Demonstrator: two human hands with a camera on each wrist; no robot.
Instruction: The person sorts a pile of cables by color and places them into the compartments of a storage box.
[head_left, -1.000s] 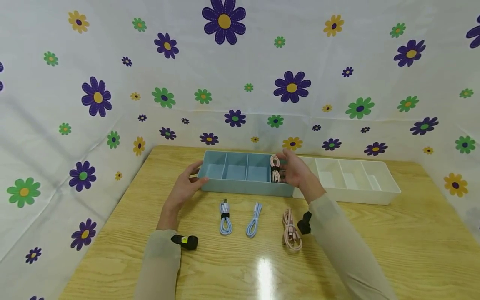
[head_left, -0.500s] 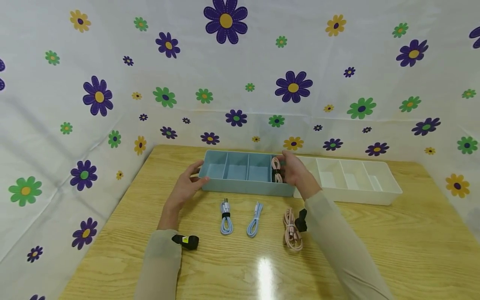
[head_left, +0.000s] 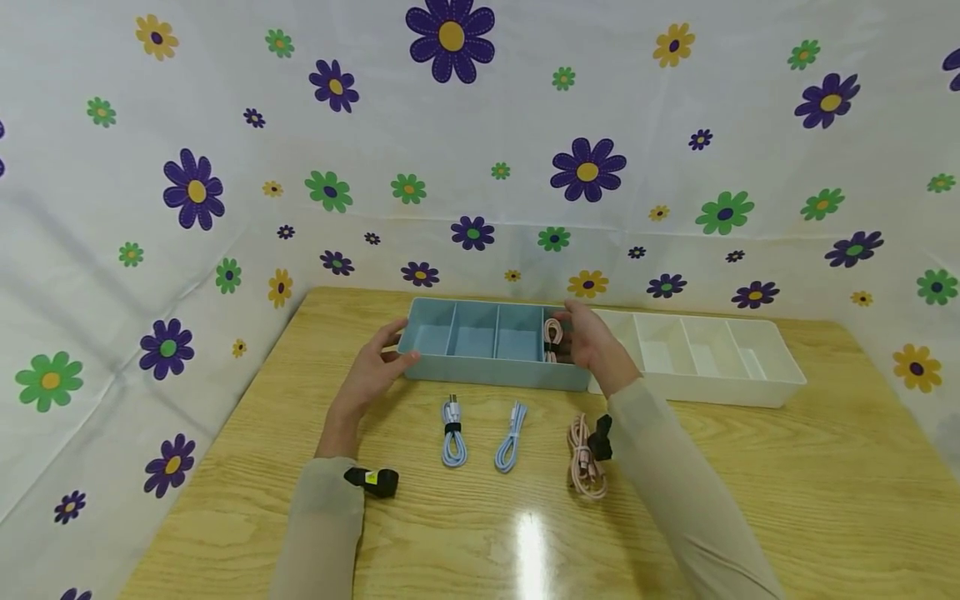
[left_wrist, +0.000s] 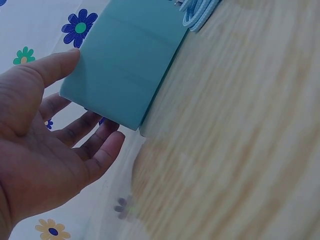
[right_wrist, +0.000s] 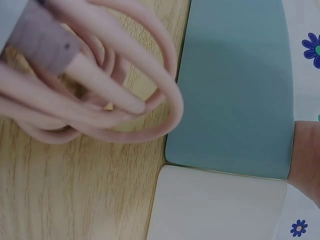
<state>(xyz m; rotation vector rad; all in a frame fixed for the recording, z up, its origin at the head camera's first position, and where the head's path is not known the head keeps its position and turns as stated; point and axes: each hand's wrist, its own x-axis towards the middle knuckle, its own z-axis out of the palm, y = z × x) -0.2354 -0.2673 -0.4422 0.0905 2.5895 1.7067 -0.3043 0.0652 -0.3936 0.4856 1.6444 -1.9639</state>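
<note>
A blue divided tray stands at the back of the table. My left hand is at its left end, thumb on the front corner and fingers loosely along the end wall. In the left wrist view, the thumb touches the blue tray, with the other fingers spread below it. My right hand reaches into the rightmost compartment, fingers against a coiled pink cable with a black strap. Part of these fingers is hidden behind the cable and tray wall. Only a strip of the right hand shows in its wrist view.
A white divided tray adjoins the blue one on the right. In front lie a blue cable with a black strap, another coiled blue cable and a coiled pink cable beneath my right wrist. A flowered cloth hangs behind.
The pink cable in the compartment has sunk and tilted slightly, with my right fingers still against it. My right forearm has shifted slightly left. The left hand stays at the tray's end.
</note>
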